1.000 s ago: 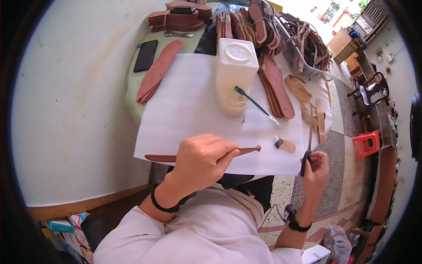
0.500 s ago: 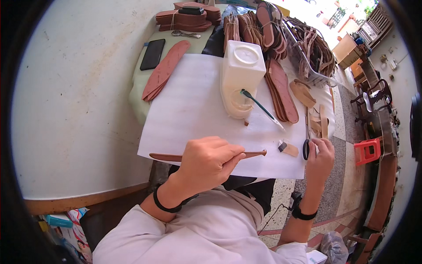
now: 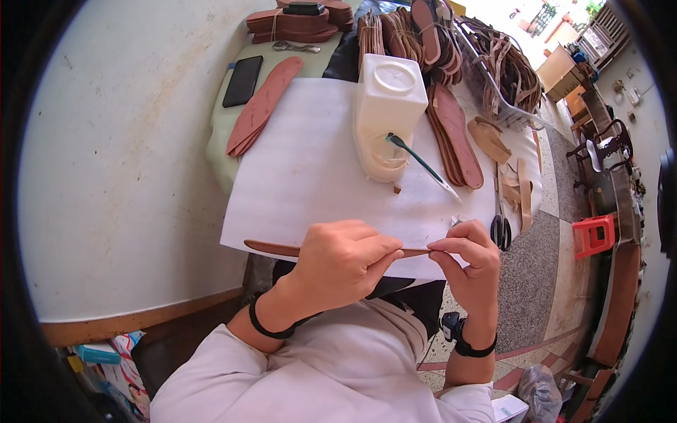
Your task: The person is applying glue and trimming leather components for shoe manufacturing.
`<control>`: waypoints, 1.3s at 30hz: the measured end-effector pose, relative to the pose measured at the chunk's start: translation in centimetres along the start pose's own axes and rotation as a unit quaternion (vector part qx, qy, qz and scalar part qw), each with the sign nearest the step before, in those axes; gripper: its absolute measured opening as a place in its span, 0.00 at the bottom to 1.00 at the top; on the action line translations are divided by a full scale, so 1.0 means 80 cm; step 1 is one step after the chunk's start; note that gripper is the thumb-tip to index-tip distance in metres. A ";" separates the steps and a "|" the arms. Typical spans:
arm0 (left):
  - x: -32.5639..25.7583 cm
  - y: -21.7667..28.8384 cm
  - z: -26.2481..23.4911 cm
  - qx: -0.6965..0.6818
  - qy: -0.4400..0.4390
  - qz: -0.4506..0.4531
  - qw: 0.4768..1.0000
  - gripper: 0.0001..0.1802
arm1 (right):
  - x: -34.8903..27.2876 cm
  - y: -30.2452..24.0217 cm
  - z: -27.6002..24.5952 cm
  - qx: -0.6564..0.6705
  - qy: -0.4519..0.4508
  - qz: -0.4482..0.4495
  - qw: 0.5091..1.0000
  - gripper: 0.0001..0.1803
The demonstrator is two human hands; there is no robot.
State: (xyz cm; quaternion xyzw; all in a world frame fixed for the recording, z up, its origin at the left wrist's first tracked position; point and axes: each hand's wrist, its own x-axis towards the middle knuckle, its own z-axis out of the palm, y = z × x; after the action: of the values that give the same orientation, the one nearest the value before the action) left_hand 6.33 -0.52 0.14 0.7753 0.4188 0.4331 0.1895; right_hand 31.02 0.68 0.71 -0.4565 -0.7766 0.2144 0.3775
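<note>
Over the near edge of the white sheet, my left hand (image 3: 345, 257) pinches a thin brown insole (image 3: 271, 247), seen edge-on. My right hand (image 3: 469, 261) has its thumb and index finger closed on the insole's right end. Just beyond my right hand lie black-handled scissors (image 3: 501, 231), blades pointing away. A cream plastic container (image 3: 389, 99) with a cut-out opening stands mid-table. Out of that opening leans a green-and-white brush (image 3: 423, 166). Beside the container, a stack of reddish-brown insoles (image 3: 458, 137) lies on the sheet.
More insoles (image 3: 264, 106) and a black phone (image 3: 242, 82) lie at the left. Tied insole bundles (image 3: 391, 39) and a clear bin (image 3: 504, 116) of brown strips fill the back. Tan scraps (image 3: 524, 190) lie at the right. A red stool (image 3: 593, 236) stands on the floor.
My right hand has left the scissors and moved left, taking the insole's right end. My left hand still grips the insole.
</note>
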 end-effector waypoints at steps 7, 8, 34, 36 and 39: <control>0.003 0.003 -0.006 -0.068 0.013 0.003 0.998 0.06 | -0.006 -0.003 -0.006 0.017 -0.001 -0.040 0.999 0.08; 0.003 0.004 -0.007 -0.069 0.012 0.003 0.998 0.06 | -0.008 -0.004 -0.005 0.036 0.005 -0.027 0.999 0.08; -0.002 0.005 -0.007 -0.068 0.030 -0.022 0.997 0.05 | -0.009 -0.017 0.022 0.127 0.061 0.040 0.989 0.06; -0.002 0.006 -0.008 -0.065 0.035 -0.016 0.997 0.05 | -0.011 -0.017 0.023 0.144 0.062 0.051 0.986 0.06; -0.002 0.005 -0.011 -0.078 0.058 -0.001 0.995 0.06 | -0.018 -0.013 0.032 0.207 0.070 0.078 0.973 0.10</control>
State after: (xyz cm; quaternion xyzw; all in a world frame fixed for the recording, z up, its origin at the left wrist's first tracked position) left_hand 5.74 -0.96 0.77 0.7310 0.3953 0.5087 0.2250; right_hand 28.89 -1.02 -0.72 -0.4416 -0.6489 0.3669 0.4993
